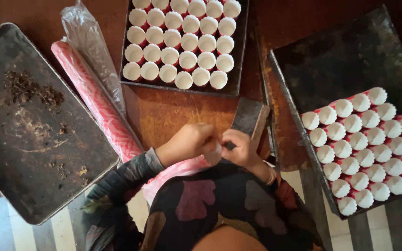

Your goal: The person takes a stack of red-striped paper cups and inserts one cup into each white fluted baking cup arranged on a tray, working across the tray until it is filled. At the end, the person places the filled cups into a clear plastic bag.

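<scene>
My left hand (186, 143) and my right hand (240, 148) meet in front of my body over the brown table. Together they pinch a small white paper cup (213, 153) between the fingertips. A long stack of red-and-white paper cups (94, 100) lies on its side to the left, running down under my left forearm. A dark tray (238, 56) at the top is packed with rows of paper cups (180, 42). Another dark tray (345, 56) on the right holds several rows of cups (368, 144) in its lower half.
An empty, stained baking tray (33, 125) with crumbs sits at the left. A clear plastic wrapper (89, 42) lies beside the cup stack. A small dark block (249, 117) rests just beyond my right hand. A striped floor (5, 232) shows below.
</scene>
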